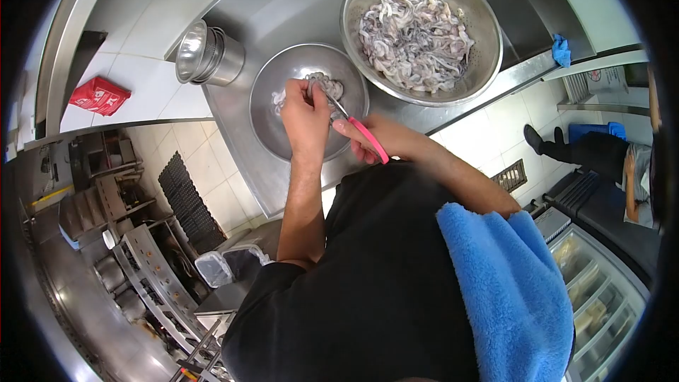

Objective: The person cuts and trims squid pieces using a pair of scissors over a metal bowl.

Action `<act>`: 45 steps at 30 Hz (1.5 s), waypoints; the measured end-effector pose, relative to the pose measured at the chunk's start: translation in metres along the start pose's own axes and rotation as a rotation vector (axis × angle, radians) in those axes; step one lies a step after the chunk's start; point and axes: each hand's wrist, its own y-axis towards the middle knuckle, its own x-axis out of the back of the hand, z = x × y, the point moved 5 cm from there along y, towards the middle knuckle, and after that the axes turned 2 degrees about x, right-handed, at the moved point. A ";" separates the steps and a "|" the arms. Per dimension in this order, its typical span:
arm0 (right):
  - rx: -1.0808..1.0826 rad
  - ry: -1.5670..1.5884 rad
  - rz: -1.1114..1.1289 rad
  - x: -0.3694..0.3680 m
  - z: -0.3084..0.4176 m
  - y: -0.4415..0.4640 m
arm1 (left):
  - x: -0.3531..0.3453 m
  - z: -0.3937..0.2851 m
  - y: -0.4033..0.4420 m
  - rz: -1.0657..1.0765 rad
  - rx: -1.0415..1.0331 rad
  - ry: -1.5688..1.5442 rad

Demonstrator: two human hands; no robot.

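My right hand (371, 139) is closed around the pink handles of a pair of scissors (368, 138). The blades point up and left, reaching the fingertips of my left hand (304, 117). That hand is closed in a pinch on a greyish piece of squid (312, 87), mostly hidden by the fingers. Both hands are over a wide steel bowl (265, 110), where a few pale squid pieces (331, 87) lie. Right of it, a large perforated steel colander (488, 56) holds a heap of grey-white squid tentacles (417, 42).
Nested steel pots (225, 60) stand at the left of the steel counter (276, 10). A red packet (100, 96) lies on the white tiled ledge. A blue cloth (561, 50) sits at the counter's right edge. Another person (601, 159) is at the far right. A blue towel (509, 290) hangs over my shoulder.
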 end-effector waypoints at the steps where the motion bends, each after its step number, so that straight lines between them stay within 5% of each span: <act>1: -0.006 0.017 -0.003 -0.001 -0.001 0.000 | -0.001 0.000 -0.002 0.002 -0.003 -0.011; 11: 0.002 0.031 -0.025 0.003 -0.008 0.005 | -0.005 0.009 -0.010 0.160 -0.017 -0.057; 14: 0.001 -0.098 -0.094 0.012 -0.022 0.022 | -0.010 0.020 -0.012 0.356 0.249 -0.373; 20: 0.094 -0.519 -0.244 0.028 -0.007 0.012 | -0.010 0.028 -0.017 0.417 0.461 -0.571; 45: -0.024 -0.686 -0.223 0.021 0.021 0.006 | 0.002 0.046 -0.013 0.547 0.476 -0.523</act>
